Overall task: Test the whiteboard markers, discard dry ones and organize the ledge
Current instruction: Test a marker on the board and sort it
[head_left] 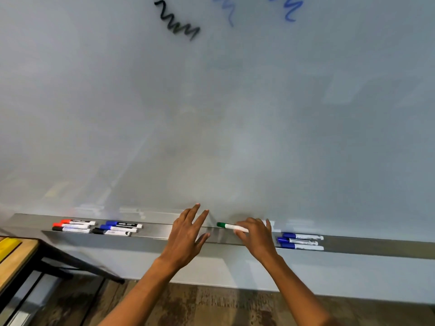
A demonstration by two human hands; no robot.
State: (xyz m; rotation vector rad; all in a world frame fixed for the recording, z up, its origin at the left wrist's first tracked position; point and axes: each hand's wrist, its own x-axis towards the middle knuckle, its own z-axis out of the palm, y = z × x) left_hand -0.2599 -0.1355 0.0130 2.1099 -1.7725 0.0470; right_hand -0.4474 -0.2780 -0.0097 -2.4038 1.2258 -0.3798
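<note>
On the metal ledge (155, 234), far left sit red-capped markers (73, 225), then a blue and black bunch (117, 228). Left hand (186, 234) hovers with fingers spread, holding nothing. Right hand (255, 235) pinches the green-capped marker (229, 226) lying on the ledge. Three blue markers (300, 241) sit further right.

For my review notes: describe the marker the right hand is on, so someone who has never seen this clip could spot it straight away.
Follow the metal ledge that runs along the foot of the whiteboard to its middle stretch. There the right hand holds the green-capped marker, which lies flat, cap pointing left. It is the only green one and lies alone, between a red, black and blue cluster and three blue markers.
</note>
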